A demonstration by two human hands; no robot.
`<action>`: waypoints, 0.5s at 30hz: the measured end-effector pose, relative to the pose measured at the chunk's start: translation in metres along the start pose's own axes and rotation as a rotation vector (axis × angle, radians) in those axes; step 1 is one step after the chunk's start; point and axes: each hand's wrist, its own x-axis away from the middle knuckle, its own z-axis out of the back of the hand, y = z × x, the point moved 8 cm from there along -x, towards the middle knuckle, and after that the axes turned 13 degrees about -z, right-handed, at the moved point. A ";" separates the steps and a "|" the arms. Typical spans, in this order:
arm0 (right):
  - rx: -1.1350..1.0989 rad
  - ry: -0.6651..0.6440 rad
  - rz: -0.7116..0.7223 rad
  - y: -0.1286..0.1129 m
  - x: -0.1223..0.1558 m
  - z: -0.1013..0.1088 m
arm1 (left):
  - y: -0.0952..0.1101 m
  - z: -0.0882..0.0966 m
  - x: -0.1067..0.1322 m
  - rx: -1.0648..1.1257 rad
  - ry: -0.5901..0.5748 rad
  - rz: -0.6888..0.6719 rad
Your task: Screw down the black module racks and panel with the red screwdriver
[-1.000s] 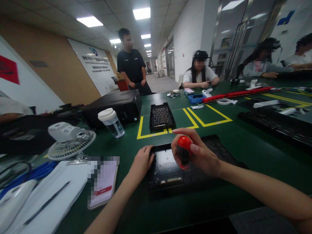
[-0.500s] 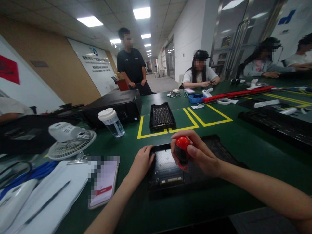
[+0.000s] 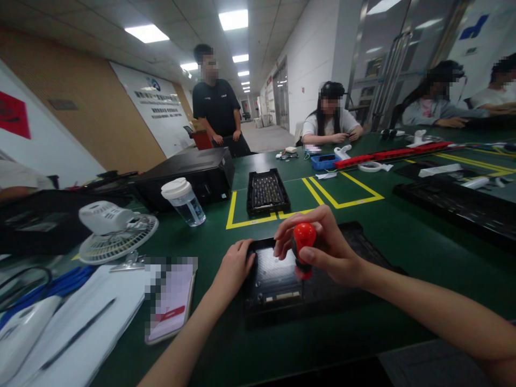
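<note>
In my right hand (image 3: 332,250) is a screwdriver (image 3: 305,235) with a stubby red-and-black handle, held upright between thumb and fingers. Its thin shaft points down at a black panel (image 3: 278,271); whether the tip sits in a screw is hard to make out. That panel lies flat on the green table, with a shiny left part, a raised rim and a pale slot near its front edge. My left hand (image 3: 236,266) grips the panel's left rim, fingers curled over the far corner.
Beyond the panel stands a black tray (image 3: 268,199) of small parts inside yellow tape (image 3: 349,204). To the left are a lidded cup (image 3: 183,201), a white fan (image 3: 119,231), a phone (image 3: 171,301) and papers with a pen (image 3: 76,336). Other people sit or stand across the table.
The fingers of my right hand have loosened and shifted around the screwdriver's handle, which now stands more upright. My left hand and the panel stay in place.
</note>
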 end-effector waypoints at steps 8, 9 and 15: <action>-0.033 -0.034 0.005 0.001 -0.001 -0.004 | 0.002 0.002 0.000 0.004 0.002 0.000; -0.026 -0.030 -0.003 0.002 -0.001 -0.004 | 0.002 0.002 0.000 0.004 0.001 -0.002; 0.038 0.030 -0.023 0.007 0.001 -0.002 | 0.000 0.001 0.001 -0.014 0.002 -0.005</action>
